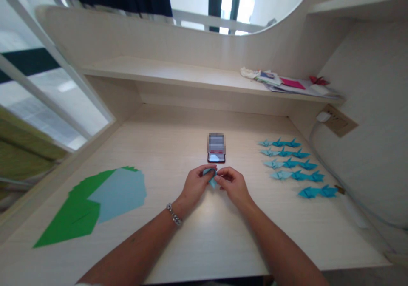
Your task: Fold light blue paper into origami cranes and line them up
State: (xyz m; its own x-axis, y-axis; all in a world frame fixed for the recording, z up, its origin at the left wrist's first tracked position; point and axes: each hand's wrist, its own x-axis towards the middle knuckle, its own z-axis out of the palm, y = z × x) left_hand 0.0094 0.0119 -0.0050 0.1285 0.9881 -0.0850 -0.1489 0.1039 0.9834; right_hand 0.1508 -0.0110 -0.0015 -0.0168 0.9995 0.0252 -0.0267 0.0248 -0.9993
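A small folded piece of light blue paper (213, 183) is held between my two hands above the middle of the desk. My left hand (198, 184) pinches it from the left, thumb on top. From the right, the thumb and fingers of my right hand (232, 184) close on its other edge. Just beyond my fingers lies a phone (216, 156) with its screen lit. To the right, blue folded paper cranes (289, 162) sit in several short rows, pale ones at the left of most rows. The paper's finer folds are hidden by my fingers.
Green paper sheets (76, 218) and light blue sheets (123, 192) lie fanned out at the left. A shelf (178, 74) crosses the back, with papers (280, 82) on it. A white cable (331, 167) runs down the right wall from a socket (340, 122).
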